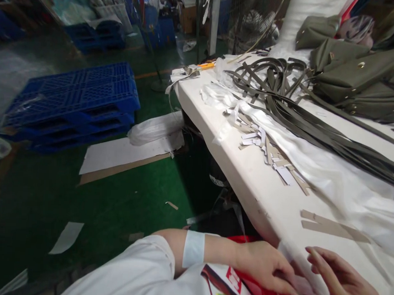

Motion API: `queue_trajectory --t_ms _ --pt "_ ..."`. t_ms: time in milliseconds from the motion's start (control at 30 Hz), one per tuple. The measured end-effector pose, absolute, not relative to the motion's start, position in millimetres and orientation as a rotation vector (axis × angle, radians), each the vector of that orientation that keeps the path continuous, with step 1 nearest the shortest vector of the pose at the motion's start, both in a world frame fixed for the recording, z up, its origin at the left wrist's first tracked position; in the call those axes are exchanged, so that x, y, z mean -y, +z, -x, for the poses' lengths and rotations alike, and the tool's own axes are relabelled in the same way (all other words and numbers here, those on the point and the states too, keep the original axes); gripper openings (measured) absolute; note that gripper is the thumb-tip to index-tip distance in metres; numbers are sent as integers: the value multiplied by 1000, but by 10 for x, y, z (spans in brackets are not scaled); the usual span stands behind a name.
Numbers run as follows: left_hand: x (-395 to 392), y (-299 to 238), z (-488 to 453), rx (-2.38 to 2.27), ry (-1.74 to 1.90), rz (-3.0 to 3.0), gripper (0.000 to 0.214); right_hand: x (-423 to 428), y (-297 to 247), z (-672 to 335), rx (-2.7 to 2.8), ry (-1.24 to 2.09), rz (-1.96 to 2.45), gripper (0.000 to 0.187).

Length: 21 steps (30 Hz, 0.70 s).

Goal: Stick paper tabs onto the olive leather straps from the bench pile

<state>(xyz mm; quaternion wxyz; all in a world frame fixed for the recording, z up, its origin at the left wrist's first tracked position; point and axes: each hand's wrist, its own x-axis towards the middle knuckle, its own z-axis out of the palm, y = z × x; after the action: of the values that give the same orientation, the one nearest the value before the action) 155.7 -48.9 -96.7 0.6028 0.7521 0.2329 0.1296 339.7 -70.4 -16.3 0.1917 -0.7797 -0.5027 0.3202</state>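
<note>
I'm holding my left grip (267, 261) low by the near edge of the desk (260, 189), fingers bending down beside white film (303, 285); whether they're clamping it, I can't tell. My right grip (344, 280) is hovering just right of the film, fingers bent, and I can't tell whether its tips are meeting. Card strips (330, 229) are lying beyond my right grip, with scraps (283, 162) and dark straps (303, 113) sitting farther beyond

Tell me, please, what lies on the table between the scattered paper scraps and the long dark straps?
In the head view, crumpled white sheeting lies between the paper scraps and the dark straps.
</note>
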Motion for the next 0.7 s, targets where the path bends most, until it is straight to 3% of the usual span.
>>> queue_trajectory --t_ms 300,533,700 --pt "208 -538 -1357 -339 733 -1852 17 879 -183 -3522 1353 887 1987 45" --pt "216 -166 -1509 11 636 -2086 16 866 -74 -3387 1176 1321 1656 59" --pt "255 -63 -1639 125 441 -2217 11 928 -78 -3375 905 1584 1359 44"
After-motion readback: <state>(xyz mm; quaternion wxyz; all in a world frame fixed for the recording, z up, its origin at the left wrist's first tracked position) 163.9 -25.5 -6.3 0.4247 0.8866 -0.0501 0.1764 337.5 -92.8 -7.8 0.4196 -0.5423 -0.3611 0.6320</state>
